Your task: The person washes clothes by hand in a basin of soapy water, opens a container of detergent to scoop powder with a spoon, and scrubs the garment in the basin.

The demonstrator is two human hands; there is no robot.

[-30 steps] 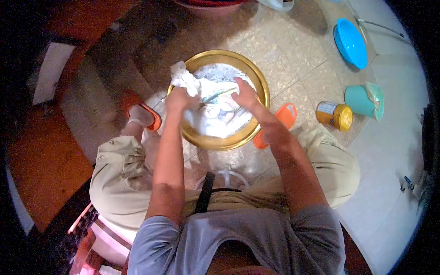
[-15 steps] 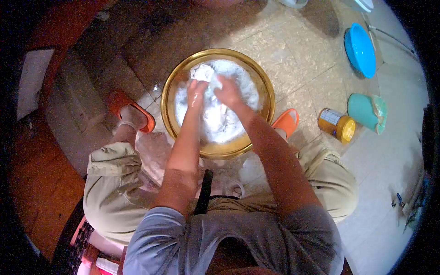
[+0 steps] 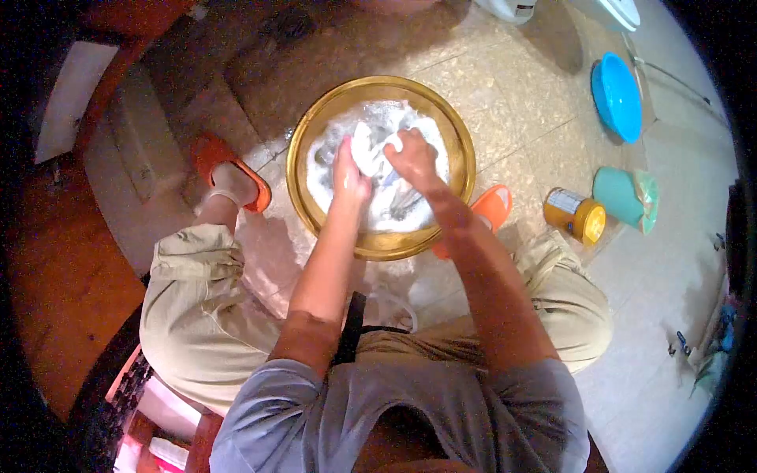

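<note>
A round gold-coloured basin stands on the floor between my feet, filled with white suds and water. Over the suds, my left hand holds a wet white cloth against its fingers and palm. My right hand is closed on another part of the white cloth, to the right of the left hand. Suds cling to both. More pale fabric lies in the foam below the hands; its shape is hard to make out.
On the right lie a yellow-lidded tub and a teal bucket, both on their sides. A blue basin leans farther back. A white container is at the top edge. My orange slippers flank the gold basin.
The white cloth has come down and right, from the basin's far side toward its middle. My right hand has moved right and now grips it. The view has shifted slightly.
</note>
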